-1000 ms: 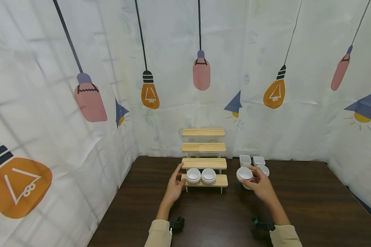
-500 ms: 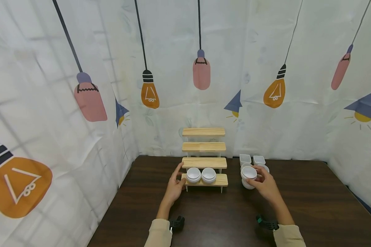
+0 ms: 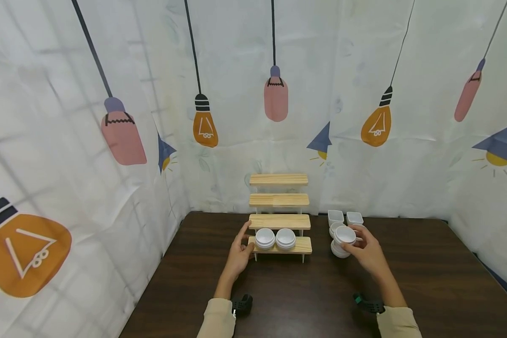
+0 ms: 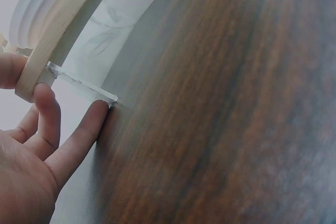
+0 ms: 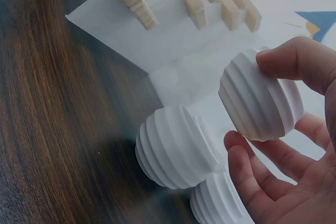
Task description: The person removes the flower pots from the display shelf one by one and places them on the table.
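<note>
My right hand [image 3: 369, 253] holds a small round white ribbed pot [image 3: 345, 234] between thumb and fingers, raised over other white pots. In the right wrist view, another ribbed pot [image 5: 176, 148] stands on the table below it. My left hand [image 3: 238, 257] grips the left end of the lowest board of a tiered wooden display stand [image 3: 280, 220]. In the left wrist view, its fingers [image 4: 48, 111] lie at the board's end and by the clear leg. Two white pots [image 3: 265, 238] sit side by side on that lowest board.
Behind the held pot are square white pots [image 3: 335, 216] and a round one [image 3: 335, 227], near the back of the dark wooden table [image 3: 295, 300]. A white curtain [image 3: 236, 169] with printed lamps hangs behind and at the sides.
My right hand has moved a little to the right with the pot, uncovering more of the pot beneath. My left hand stays at the stand.
</note>
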A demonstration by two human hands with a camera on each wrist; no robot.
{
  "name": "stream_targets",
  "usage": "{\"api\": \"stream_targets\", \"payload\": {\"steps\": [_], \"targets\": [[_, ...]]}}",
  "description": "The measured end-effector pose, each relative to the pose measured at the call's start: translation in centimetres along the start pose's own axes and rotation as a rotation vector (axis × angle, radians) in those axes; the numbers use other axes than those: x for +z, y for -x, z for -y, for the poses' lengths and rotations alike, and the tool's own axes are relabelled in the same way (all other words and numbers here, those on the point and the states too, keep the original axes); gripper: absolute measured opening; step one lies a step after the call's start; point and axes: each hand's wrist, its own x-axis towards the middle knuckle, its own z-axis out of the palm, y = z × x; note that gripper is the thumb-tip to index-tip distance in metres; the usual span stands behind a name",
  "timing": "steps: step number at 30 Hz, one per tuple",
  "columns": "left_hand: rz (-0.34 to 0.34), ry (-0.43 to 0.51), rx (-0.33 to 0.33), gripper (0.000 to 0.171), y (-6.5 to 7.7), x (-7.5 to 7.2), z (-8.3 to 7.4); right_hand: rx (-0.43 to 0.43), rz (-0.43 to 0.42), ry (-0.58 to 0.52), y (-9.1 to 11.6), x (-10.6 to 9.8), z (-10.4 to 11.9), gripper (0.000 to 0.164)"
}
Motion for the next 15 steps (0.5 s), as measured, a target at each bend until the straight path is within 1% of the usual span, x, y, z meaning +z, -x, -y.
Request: {"api": "stream_targets", "payload": {"steps": [7, 10, 15], "targets": [[0.014, 0.005, 0.013, 0.07, -0.07, -0.01, -0.16, 0.002, -0.01, 0.036, 0.01, -0.54, -0.03, 0.066], [0.021, 0.005, 0.006, 0.071, -0.04, -0.05, -0.09, 0.001, -0.017, 0.042, 0.22, -0.63, 0.0, 0.066], [0.007, 0.006, -0.01, 0.071, 0.01, -0.01, 0.06, -0.012, -0.018, 0.039, 0.42, -0.67, 0.01, 0.065]]}}
